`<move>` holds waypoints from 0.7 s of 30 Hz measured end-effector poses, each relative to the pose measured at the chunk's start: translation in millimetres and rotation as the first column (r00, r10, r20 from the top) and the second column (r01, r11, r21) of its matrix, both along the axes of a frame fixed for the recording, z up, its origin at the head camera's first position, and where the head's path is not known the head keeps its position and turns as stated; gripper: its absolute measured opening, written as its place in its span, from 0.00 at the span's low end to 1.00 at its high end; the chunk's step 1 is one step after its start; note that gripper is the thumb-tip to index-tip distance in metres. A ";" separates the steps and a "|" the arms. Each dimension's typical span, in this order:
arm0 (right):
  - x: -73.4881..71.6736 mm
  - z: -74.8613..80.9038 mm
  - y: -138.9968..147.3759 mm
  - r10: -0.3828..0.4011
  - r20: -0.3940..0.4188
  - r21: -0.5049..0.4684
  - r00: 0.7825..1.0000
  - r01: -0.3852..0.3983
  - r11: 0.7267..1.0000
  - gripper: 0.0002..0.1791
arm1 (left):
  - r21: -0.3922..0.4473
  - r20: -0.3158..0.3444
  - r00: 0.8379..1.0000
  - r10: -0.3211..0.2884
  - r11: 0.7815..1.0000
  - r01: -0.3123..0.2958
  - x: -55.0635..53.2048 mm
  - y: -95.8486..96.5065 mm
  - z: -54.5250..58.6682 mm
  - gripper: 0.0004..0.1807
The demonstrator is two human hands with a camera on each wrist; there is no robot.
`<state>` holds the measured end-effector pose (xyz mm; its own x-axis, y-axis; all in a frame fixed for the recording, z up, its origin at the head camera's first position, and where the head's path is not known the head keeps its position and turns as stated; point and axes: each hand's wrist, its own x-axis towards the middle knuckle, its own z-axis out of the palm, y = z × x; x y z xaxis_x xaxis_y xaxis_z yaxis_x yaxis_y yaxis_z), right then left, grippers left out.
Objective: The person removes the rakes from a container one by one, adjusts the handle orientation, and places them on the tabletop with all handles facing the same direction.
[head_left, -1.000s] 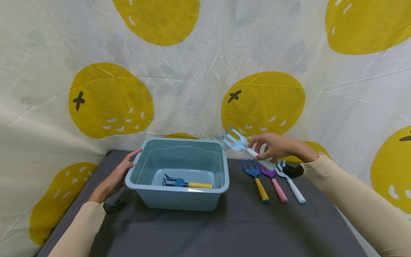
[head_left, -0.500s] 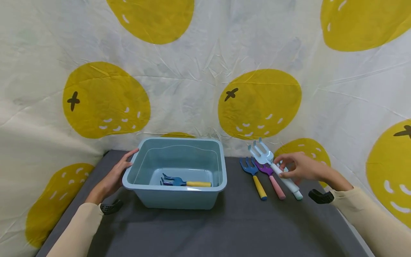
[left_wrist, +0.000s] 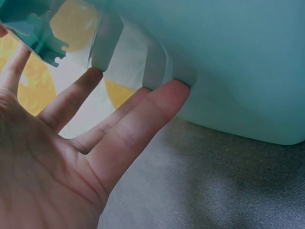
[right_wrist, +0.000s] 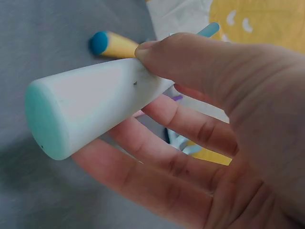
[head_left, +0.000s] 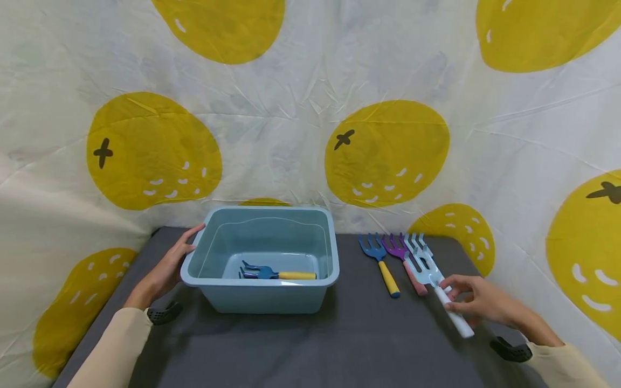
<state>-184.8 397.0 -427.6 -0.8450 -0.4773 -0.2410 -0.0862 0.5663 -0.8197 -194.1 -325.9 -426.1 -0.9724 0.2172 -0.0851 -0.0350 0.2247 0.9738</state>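
My right hand pinches the white handle of a pale blue hand fork between thumb and fingers. Its tines point away from me and overlap another pale blue fork on the table, whose handle is mostly hidden. In the right wrist view the held handle shows its mint end, the thumb on top. My left hand touches the left side of a blue-grey tub, fingers extended against its outer wall. Inside the tub lies a blue fork with a yellow handle, with darker tines beside it.
Left of the held fork, a purple fork with a pink handle and a blue fork with a yellow handle lie in a row. A dark grey cloth covers the table. A fruit-print curtain hangs right behind.
My right hand has carried the pale blue fork rightward and down, from beside the tub to over the right end of the fork row. The left hand stays on the tub.
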 end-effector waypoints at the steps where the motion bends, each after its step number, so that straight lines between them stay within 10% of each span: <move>1: 3.7 -4.2 3.1 -0.007 0.015 -0.008 1.000 0.007 1.000 0.24 | -0.002 -0.001 1.000 -0.001 1.000 0.001 0.1 -0.2 0.4 0.34; 21: 67.7 -56.5 46.1 -0.168 0.213 0.048 0.962 0.162 0.986 0.26 | 0.009 0.000 1.000 -0.008 1.000 0.008 0.4 -1.5 -1.1 0.34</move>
